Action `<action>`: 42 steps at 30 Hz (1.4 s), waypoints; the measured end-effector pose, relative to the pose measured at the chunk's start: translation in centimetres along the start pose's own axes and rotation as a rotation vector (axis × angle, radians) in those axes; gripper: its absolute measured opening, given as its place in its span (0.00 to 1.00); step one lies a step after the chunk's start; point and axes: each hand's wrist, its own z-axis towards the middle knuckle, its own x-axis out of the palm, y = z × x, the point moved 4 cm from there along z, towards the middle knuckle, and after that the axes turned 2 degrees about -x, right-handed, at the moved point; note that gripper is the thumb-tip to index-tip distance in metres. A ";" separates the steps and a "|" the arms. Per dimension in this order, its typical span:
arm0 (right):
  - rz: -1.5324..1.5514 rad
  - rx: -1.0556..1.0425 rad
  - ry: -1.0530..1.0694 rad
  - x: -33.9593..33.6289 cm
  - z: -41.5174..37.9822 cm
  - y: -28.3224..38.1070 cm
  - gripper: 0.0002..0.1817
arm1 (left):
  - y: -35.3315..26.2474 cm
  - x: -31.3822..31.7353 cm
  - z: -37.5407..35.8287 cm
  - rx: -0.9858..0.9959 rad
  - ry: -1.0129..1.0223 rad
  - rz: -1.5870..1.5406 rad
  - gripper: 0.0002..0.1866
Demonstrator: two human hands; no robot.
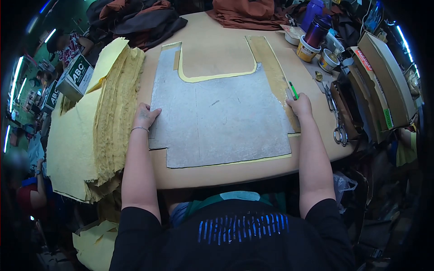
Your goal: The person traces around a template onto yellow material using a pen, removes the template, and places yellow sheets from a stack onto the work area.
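A large grey U-shaped template with brown strips lies flat on the tan table, over a yellow sheet whose edge shows along the notch and lower side. My left hand grips the template's left edge, thumb on top and fingers at the rim. At the right edge, my right hand holds a green pen pointing up and away, with its fingertips against the template's side.
A thick stack of yellow sheets stands at the left, beside an ABC box. Scissors, tubs and cardboard boxes are at the right. Dark and rust cloth lies at the far edge. Other people are at far left.
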 end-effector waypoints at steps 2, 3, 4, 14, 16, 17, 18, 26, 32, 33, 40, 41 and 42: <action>0.014 -0.013 -0.001 0.1 0.2 -0.1 0.21 | 0.2 0.3 0.1 0.011 0.045 -0.096 0.26; 0.018 -0.021 -0.002 0.1 0.3 -0.2 0.21 | -0.1 0.1 -0.1 0.012 0.044 -0.113 0.26; 0.022 -0.028 -0.002 0.1 0.3 -0.2 0.21 | -0.3 0.0 -0.5 0.012 0.043 -0.129 0.25; 0.051 -0.024 0.030 0.1 0.9 -0.1 0.18 | -0.9 -1.4 -0.8 0.181 -0.100 -0.116 0.22; 0.122 0.033 0.108 0.2 1.7 -0.6 0.15 | -1.0 -1.4 -1.0 0.171 -0.101 -0.124 0.22; 0.159 0.059 0.145 0.4 2.1 -0.9 0.14 | -0.8 -1.4 -0.8 0.177 -0.090 -0.125 0.23; 0.178 0.071 0.155 0.7 2.5 -1.2 0.14 | -0.7 -1.3 -0.8 0.181 -0.082 -0.126 0.23; 0.200 0.078 0.179 0.6 2.4 -1.4 0.14 | 0.4 0.4 -1.0 0.120 0.142 -0.400 0.26; 0.142 0.039 0.164 0.2 2.2 -1.1 0.14 | 0.6 0.7 -0.8 0.106 0.106 -0.349 0.26; 0.132 0.036 0.159 0.1 2.0 -1.0 0.15 | 0.5 0.7 -0.9 0.104 0.107 -0.352 0.26; -0.013 -0.033 0.119 0.2 1.2 -0.9 0.16 | -0.4 0.3 -1.6 0.125 0.069 -0.266 0.28; -0.006 -0.046 0.112 0.3 1.2 -0.9 0.16 | -0.3 0.3 -1.4 0.131 0.068 -0.241 0.29; -0.004 -0.047 0.095 0.2 1.2 -1.0 0.16 | 0.0 0.3 -1.1 0.136 0.067 -0.216 0.29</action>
